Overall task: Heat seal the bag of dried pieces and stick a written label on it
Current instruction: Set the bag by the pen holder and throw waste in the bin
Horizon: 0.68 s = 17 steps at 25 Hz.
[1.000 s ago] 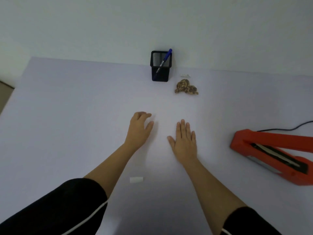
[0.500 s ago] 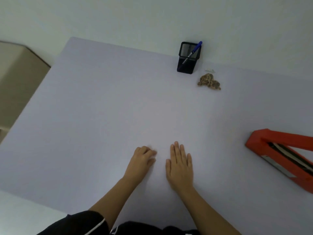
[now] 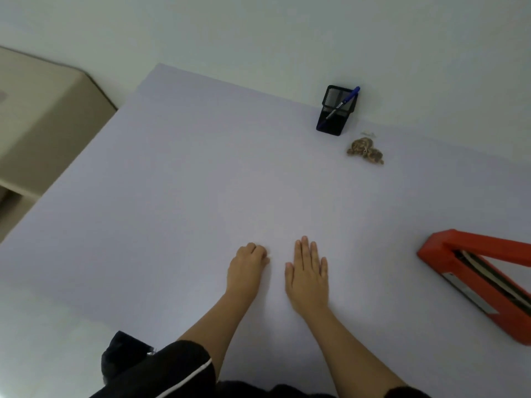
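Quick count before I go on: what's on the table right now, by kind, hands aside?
Bag of dried pieces: 1
Heat sealer: 1
Pen: 1
Pen holder: 1
Total: 4
A pale scrap behind the bag is too small to identify, so it is not counted.

Desk [image 3: 201, 182]: smooth, matt, pale lilac top. Pen holder [image 3: 334, 116]: black mesh, looks metal. Pen [image 3: 344, 101]: blue plastic, slightly glossy. Heat sealer [image 3: 459, 254]: orange-red plastic shell, matt, with a dull grey metal strip [image 3: 465, 294] on its base. Bag [image 3: 365, 150]: thin clear film over rough brown pieces. Sleeve [image 3: 172, 369]: black matt cloth.
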Available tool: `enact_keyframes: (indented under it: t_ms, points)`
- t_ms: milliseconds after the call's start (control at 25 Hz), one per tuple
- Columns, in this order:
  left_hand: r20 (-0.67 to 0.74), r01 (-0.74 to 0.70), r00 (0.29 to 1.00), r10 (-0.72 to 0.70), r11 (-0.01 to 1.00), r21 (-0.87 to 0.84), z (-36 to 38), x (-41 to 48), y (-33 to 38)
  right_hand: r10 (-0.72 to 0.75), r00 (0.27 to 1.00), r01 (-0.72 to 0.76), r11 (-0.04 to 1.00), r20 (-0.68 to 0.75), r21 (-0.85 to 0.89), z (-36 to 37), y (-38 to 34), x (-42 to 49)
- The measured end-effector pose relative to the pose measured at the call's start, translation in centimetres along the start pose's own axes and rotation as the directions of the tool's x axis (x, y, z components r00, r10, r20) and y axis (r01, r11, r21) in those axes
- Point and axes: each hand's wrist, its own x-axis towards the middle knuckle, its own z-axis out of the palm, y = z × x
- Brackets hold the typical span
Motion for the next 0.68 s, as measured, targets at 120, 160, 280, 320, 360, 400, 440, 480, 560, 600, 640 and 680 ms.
enact_keyframes:
  t_ms: [120, 160, 280, 320, 360, 400, 440, 480, 560, 600, 640, 680]
  points:
    - [-0.022, -0.018, 1.000, 0.020, 0.996, 0.087, 0.2, -0.1, -0.4, -0.056, 0.998, 0.056, 0.998, 0.014, 0.012, 0.5, 0.4, 0.0]
    - [-0.031, -0.017, 0.999, 0.019, 0.998, 0.059, 0.0, -0.4, -0.5, -0.065, 0.998, 0.065, 0.998, 0.019, 0.016, 0.5, 0.4, 0.2]
    - [-0.057, 0.103, 0.991, -0.119, 0.968, -0.227, -1.2, -3.0, -1.9, -0.069, 0.997, 0.069, 0.998, 0.015, 0.004, 0.0, -0.2, 0.1]
    - [-0.080, 0.169, 0.975, -0.209, 0.923, -0.346, -1.7, -4.5, -2.7, -0.110, 0.994, 0.110, 0.994, 0.027, 0.004, -0.1, -0.6, -0.1]
    - [-0.105, 0.241, 0.942, -0.319, 0.859, -0.451, -2.3, -6.3, -3.8, -0.178, 0.983, 0.177, 0.984, 0.046, 0.024, 0.0, -1.6, -0.7]
    - [-0.132, 0.308, 0.888, -0.441, 0.783, -0.540, -3.0, -8.3, -5.1, -0.263, 0.964, 0.261, 0.964, 0.049, 0.045, 0.2, -2.9, -1.6]
    - [-0.148, 0.366, 0.819, -0.554, 0.705, -0.608, -3.6, -10.2, -6.5, -0.333, 0.940, 0.328, 0.942, 0.077, 0.077, 0.7, -4.4, -2.7]
    - [-0.152, 0.413, 0.748, -0.646, 0.632, -0.656, -4.2, -12.0, -7.9, -0.391, 0.916, 0.380, 0.918, 0.091, 0.112, 1.2, -5.9, -3.8]
    - [-0.158, 0.476, 0.608, -0.778, 0.517, -0.711, -5.6, -16.4, -12.0, -0.516, 0.850, 0.496, 0.853, 0.112, 0.165, 2.6, -9.7, -6.8]
    - [-0.164, 0.490, 0.543, -0.824, 0.469, -0.735, -6.2, -18.7, -14.1, -0.580, 0.804, 0.553, 0.810, 0.133, 0.192, 3.2, -11.7, -8.3]
    - [-0.170, 0.496, 0.472, -0.865, 0.420, -0.760, -6.8, -20.9, -16.1, -0.642, 0.749, 0.608, 0.764, 0.160, 0.218, 3.8, -13.6, -9.8]
    - [-0.165, 0.500, 0.403, -0.900, 0.368, -0.784, -7.1, -23.2, -18.3, -0.702, 0.688, 0.663, 0.711, 0.184, 0.235, 4.3, -15.6, -11.3]
